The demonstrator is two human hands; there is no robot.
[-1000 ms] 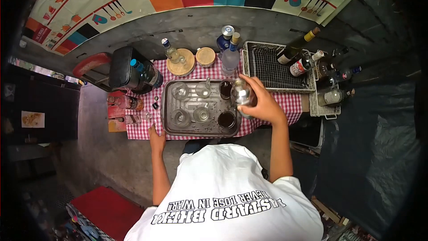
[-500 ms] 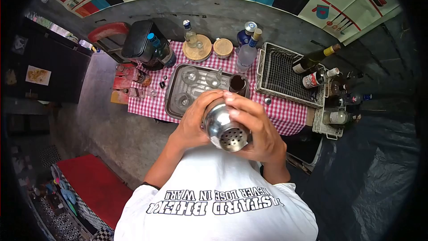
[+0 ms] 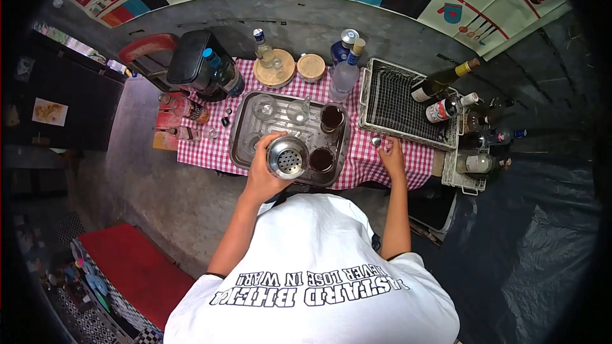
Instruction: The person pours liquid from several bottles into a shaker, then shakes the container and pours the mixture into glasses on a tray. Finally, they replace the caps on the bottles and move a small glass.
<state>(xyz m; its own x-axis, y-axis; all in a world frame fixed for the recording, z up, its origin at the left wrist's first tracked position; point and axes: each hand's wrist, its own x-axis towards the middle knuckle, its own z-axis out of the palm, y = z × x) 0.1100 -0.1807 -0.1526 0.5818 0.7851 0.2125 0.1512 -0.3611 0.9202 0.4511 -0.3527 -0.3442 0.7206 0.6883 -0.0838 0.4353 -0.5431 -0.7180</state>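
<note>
A steel cocktail shaker (image 3: 287,158) is in my left hand (image 3: 263,169), whose fingers wrap round its side. Its perforated strainer top faces up toward me, uncapped. My right hand (image 3: 393,158) is at the small silver shaker cap (image 3: 376,141) on the checked cloth, with thumb and fingertips closed at its edge. On the metal tray (image 3: 237,143) stand two glasses of dark drink, one farther back (image 3: 332,117) and one nearer (image 3: 321,160). Clear glass mugs (image 3: 298,112) stand on the tray's left side, one partly hidden by my left hand.
A wire basket (image 3: 364,99) with bottles (image 3: 443,83) stands at the right. Behind the tray are a frosted bottle (image 3: 344,81), a wooden-lidded bowl (image 3: 311,67) and a round board (image 3: 284,79) bearing a bottle. Small bottles (image 3: 191,110) stand at the left.
My right hand has left the shaker and moved right to the cap. My left hand has carried the shaker left, over the tray. Both dark glasses now show.
</note>
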